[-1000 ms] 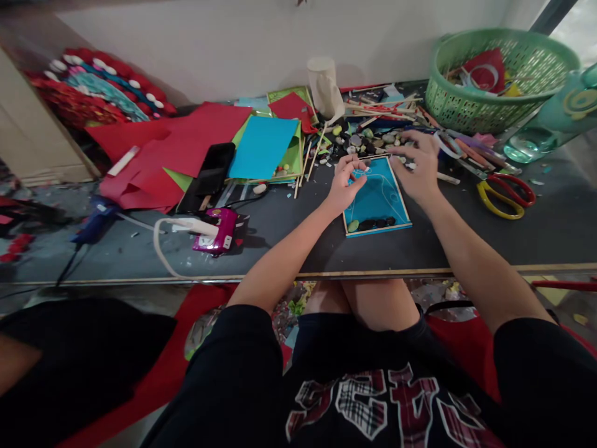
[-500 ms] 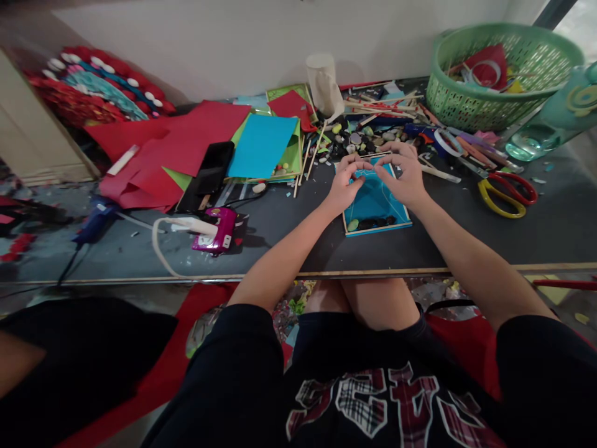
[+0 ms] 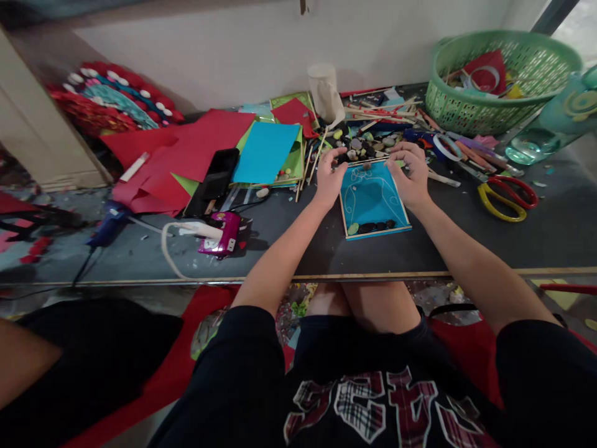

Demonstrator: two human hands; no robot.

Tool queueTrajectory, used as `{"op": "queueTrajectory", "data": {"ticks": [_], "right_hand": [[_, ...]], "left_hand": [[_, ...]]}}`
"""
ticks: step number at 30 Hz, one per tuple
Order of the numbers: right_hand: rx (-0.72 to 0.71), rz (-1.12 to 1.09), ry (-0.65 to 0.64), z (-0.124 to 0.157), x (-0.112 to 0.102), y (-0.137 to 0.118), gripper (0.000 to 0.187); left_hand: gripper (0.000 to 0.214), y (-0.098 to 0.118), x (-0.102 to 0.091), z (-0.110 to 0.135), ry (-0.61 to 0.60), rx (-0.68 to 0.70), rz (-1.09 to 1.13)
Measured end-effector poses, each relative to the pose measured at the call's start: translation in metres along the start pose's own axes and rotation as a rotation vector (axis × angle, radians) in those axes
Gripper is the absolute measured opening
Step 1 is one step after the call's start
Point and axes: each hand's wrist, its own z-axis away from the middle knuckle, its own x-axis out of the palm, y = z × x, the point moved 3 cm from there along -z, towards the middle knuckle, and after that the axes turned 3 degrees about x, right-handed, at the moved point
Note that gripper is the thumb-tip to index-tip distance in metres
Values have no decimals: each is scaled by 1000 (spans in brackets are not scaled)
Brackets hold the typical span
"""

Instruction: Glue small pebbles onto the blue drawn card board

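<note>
A blue panel (image 3: 373,202) edged with thin wooden sticks lies on the table, with white drawn lines on its face. Along its near edge sit a green pebble (image 3: 353,229) and several dark pebbles (image 3: 373,226). One small brown pebble (image 3: 367,166) rests by the far edge. My left hand (image 3: 332,177) is at the panel's far left corner, thumb and fingers apart. Over the far right corner, my right hand (image 3: 410,174) has its fingers curved and parted from the thumb. A yellowish-green bit shows between them; whether it is touched is unclear.
Loose pebbles (image 3: 357,144) and sticks lie behind the panel. To the right are scissors (image 3: 506,198), a green basket (image 3: 485,112) and a bottle (image 3: 555,124). At left are coloured paper, a phone (image 3: 219,171), a purple power adapter (image 3: 224,236) and a glue gun (image 3: 109,221).
My hands were close together over the panel's far edge; they have moved apart to its two far corners. The brown pebble and the drawn lines there now show. The view has shifted slightly.
</note>
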Motion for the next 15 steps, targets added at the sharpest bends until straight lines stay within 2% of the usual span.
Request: {"op": "queueTrajectory", "data": {"ticks": [1,2,4,6,8,10,13,15], "right_hand": [[2,3,15,0,0,2,37],[0,7,23,0,1,5,36],[-21,9,27,0,2,8,36],[-48,-2,32,1,3,9,36],[-55,-6,44,1,3,11,35],[-33,7,59,1,3,13,33],[6,15,67,1,3,14,26],[10,-1,61,1,4,15,23]], "left_hand": [[38,-5,-2,-6,42,-18,-39],[39,-7,-2,-12,32,8,-81],[38,-1,3,-23,-41,57,-139],[38,11,11,-31,-144,97,-192],[25,26,19,-34,-238,123,-243],[16,38,22,-34,-281,84,-293],[22,50,17,-31,-294,12,-317],[24,58,9,-30,-301,41,-261]]}}
